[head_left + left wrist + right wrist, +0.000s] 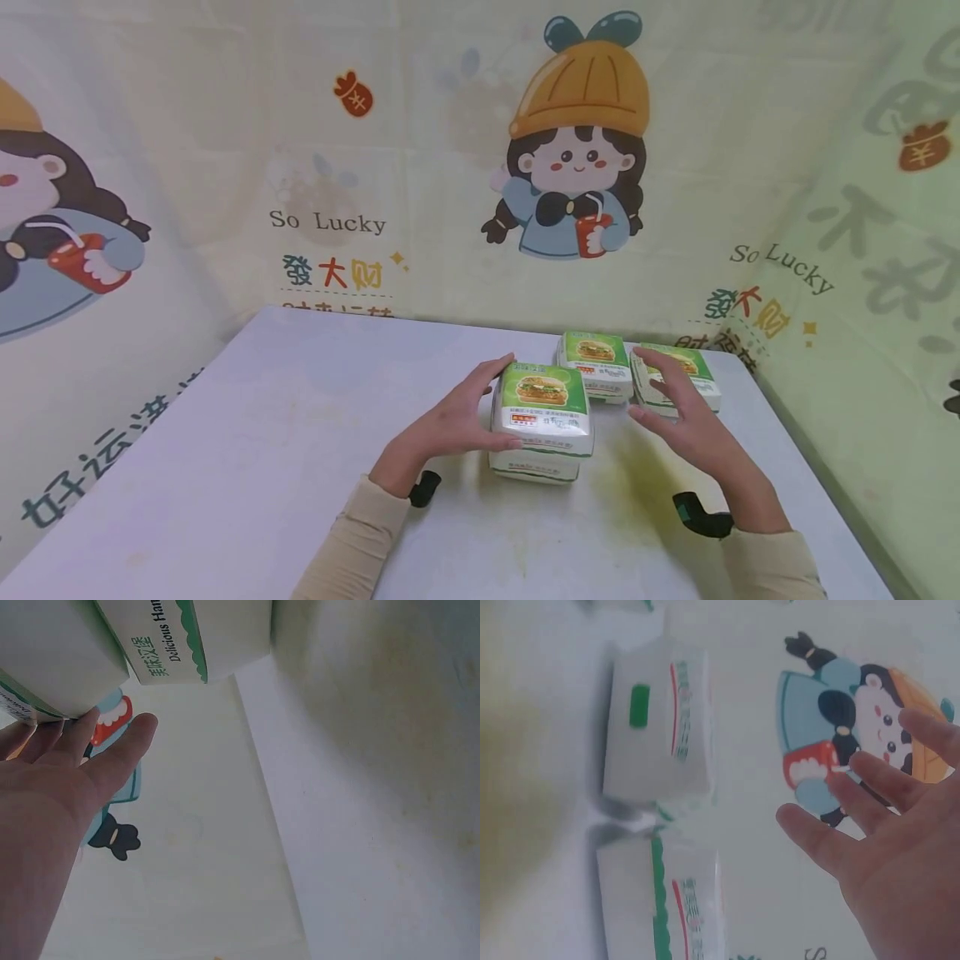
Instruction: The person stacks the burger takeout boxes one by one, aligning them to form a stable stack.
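Left hand [450,421] flat against the burger box stack [542,421], right hand [686,417] relaxed — clear of it

The burger boxes [542,421] are white with a green top panel bearing a burger photo, a small red label and green scalloped edging along the sides. The counter [247,467] is pale lavender-white with a yellowish stain at lower centre. The backdrop cloth [420,150] is cream, printed with a cartoon girl [573,167] in an orange hat and blue top, holding a red cup. The sleeves [352,542] are beige.
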Tool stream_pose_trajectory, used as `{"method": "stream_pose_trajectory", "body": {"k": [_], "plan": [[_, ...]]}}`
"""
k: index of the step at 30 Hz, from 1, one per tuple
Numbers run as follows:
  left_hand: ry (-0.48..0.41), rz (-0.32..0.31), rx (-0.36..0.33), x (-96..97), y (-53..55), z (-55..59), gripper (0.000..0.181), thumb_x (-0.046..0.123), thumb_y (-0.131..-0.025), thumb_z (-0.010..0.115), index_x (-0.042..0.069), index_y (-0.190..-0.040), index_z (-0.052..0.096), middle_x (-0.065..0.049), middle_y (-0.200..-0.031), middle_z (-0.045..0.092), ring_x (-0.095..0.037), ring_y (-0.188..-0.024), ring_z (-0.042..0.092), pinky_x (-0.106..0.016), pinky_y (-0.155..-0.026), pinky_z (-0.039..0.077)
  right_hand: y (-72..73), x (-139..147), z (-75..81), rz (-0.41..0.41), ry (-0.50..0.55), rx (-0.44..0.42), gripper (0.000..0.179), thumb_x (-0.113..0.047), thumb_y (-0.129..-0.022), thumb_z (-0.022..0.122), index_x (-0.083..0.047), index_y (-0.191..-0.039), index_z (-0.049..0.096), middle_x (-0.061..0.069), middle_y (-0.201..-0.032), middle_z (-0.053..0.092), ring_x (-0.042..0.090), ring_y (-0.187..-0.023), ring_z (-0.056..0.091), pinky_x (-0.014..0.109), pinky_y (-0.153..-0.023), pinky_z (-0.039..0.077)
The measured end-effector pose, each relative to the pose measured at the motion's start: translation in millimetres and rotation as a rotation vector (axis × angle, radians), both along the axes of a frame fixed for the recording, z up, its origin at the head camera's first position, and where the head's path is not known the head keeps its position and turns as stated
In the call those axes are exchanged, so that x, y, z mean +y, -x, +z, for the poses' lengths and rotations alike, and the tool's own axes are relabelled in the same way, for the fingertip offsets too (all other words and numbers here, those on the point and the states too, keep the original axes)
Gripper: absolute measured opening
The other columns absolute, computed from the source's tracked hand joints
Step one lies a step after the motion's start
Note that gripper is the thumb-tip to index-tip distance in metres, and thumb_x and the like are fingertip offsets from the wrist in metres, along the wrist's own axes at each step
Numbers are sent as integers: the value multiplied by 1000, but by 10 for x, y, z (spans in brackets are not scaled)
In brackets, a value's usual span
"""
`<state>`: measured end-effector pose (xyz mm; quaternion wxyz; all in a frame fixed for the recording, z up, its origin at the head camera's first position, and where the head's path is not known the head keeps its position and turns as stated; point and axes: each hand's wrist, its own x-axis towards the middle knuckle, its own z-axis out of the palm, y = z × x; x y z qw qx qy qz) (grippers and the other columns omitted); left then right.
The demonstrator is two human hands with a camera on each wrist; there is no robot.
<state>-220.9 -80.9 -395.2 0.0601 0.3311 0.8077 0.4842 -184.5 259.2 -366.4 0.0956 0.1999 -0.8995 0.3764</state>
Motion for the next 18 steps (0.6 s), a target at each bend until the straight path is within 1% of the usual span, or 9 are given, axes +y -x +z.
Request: {"method": "stream_pose_trajectory", "body": {"k": [3, 4, 6, 7, 10, 14, 15, 17, 18], "plan": [[9, 8, 12, -5, 5, 8, 108, 36, -73, 86, 23, -158, 21, 6, -157, 31, -13, -138, 37, -48, -116, 35, 18, 82, 23, -15, -11, 8, 77, -18, -93, 68, -21, -156, 24, 13, -157, 26, 35, -139, 30, 63, -106, 36], [14, 10, 14, -5, 6, 10, 108, 36, -73, 86, 24, -158, 21, 6, -157, 31, -13, -139, 36, -48, -116, 35, 21, 111, 26, -23, -15, 12, 77, -18, -93, 69, -20, -156, 25, 13, -157, 27, 34, -138, 31, 59, -108, 37], [22, 15, 13, -5, 7, 10, 108, 37, -73, 86, 25, -158, 21, 8, -157, 31, -12, -140, 35, -47, -117, 35, 31, 167, 25, -38, -28, 20, 76, -18, -92, 69, -20, -156, 26, 12, -156, 28, 33, -136, 32, 46, -110, 39], [28, 17, 14, -5, 6, 8, 108, 37, -72, 86, 24, -158, 21, 8, -157, 31, -12, -140, 35, -46, -116, 36, 34, 195, 23, -45, -37, 26, 76, -18, -92, 69, -20, -156, 27, 12, -156, 29, 31, -136, 32, 43, -110, 39], [43, 20, 16, -5, 6, 6, 109, 38, -72, 87, 23, -158, 22, 9, -157, 31, -11, -140, 35, -44, -116, 36, 51, 284, 11, -62, -50, 46, 74, -17, -93, 68, -21, -155, 29, 12, -154, 31, 28, -136, 32, 22, -105, 35], [48, 21, 16, -9, 16, 7, 109, 37, -72, 87, 23, -158, 22, 11, -158, 30, -9, -140, 36, -42, -116, 37, 90, 380, -1, -68, -56, 74, 71, -18, -94, 67, -23, -155, 30, 13, -153, 32, 10, -134, 31, 6, -100, 27], [48, 22, 14, -10, 17, 9, 109, 37, -72, 87, 23, -158, 22, 11, -157, 30, -9, -139, 36, -41, -116, 37, 98, 400, -1, -64, -53, 82, 71, -17, -94, 67, -23, -155, 30, 14, -152, 32, 7, -133, 31, 4, -99, 26], [51, 27, 8, -13, 16, 8, 108, 37, -72, 87, 25, -158, 22, 12, -157, 31, -8, -139, 36, -40, -115, 38, 104, 432, -4, -75, -56, 82, 70, -18, -94, 66, -22, -155, 31, 15, -153, 32, 8, -134, 30, 4, -99, 25], [52, 29, 7, -15, 14, 7, 108, 37, -72, 87, 25, -158, 22, 12, -157, 31, -8, -138, 37, -40, -115, 38, 106, 450, -9, -79, -54, 81, 70, -18, -94, 66, -20, -155, 31, 16, -153, 32, 12, -135, 30, 11, -104, 29]]}}
